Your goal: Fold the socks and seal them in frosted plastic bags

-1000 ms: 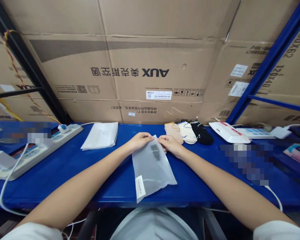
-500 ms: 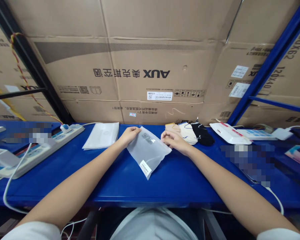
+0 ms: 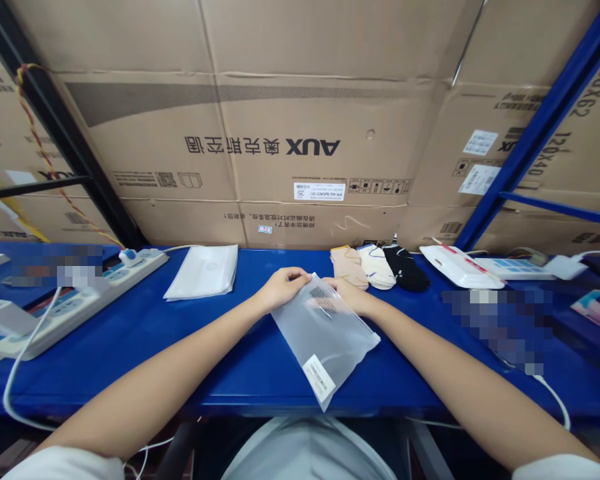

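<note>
A frosted zip bag with a white barcode label near its lower corner hangs tilted over the blue table. My left hand pinches its upper corner between thumb and fingers. Close beside it, my right hand grips at the bag's upper edge. Its fingers show dimly through the plastic; whether they are inside or behind the bag I cannot tell. The zip edge slants down to the right, with a slider near its end. No contents are visible in the bag.
A stack of frosted bags lies at the back left. Folded socks, beige, cream and black, lie at the back right beside a white box. A power strip with cables runs along the left. Cardboard walls the back.
The bag has moved right and toward me. My left hand has moved right with it. My right hand has shifted from the zip edge's front to partly behind the plastic, close to the left hand.
</note>
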Available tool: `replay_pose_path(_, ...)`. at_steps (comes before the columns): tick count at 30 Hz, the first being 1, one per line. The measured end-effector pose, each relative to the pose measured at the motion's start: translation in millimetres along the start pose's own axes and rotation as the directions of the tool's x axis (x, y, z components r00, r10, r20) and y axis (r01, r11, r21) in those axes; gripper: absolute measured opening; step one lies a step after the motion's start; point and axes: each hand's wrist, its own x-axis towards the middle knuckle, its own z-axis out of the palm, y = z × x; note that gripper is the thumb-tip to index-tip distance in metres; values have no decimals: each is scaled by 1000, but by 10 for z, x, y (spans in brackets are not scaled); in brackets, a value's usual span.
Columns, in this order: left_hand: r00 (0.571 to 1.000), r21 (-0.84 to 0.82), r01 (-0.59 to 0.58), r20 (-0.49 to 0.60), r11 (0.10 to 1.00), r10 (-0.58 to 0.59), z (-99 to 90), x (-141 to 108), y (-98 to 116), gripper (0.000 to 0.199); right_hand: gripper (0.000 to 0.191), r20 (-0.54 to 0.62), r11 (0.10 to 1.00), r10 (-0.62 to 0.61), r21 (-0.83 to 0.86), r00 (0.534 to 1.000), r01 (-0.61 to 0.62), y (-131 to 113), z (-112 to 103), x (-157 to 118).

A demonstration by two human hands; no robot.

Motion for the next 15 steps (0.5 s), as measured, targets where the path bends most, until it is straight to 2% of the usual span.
replay_pose_path(2,1000,15,-17,-10,1000,17,5,-2,18,39,43,3,1000,-27,0,1000,27,-15,-6,-6)
replay_pose_path(5,999,55,31,-38,998,-29,-67,5,60,49,44,-54,999,-48,10,997,49,-14,-27,20)
replay_pose_path(8,992,125,75,92,989,-87,-168,10,82,56,44,-150,996,-87,-33,985,83,8,-62,55)
replay_pose_path(11,976,128,3,214,992,-31,-207,8,57,52,44,-257,990,-109,-120,960,80,22,-94,58)
replay_pose_path(13,979,116,-54,199,992,30,-191,5,31,50,45,-280,984,-126,-156,952,84,23,-106,44)
replay_pose_path(15,983,116,-87,174,989,66,-160,-1,16,48,44,-214,987,-114,-134,970,86,24,-108,31)
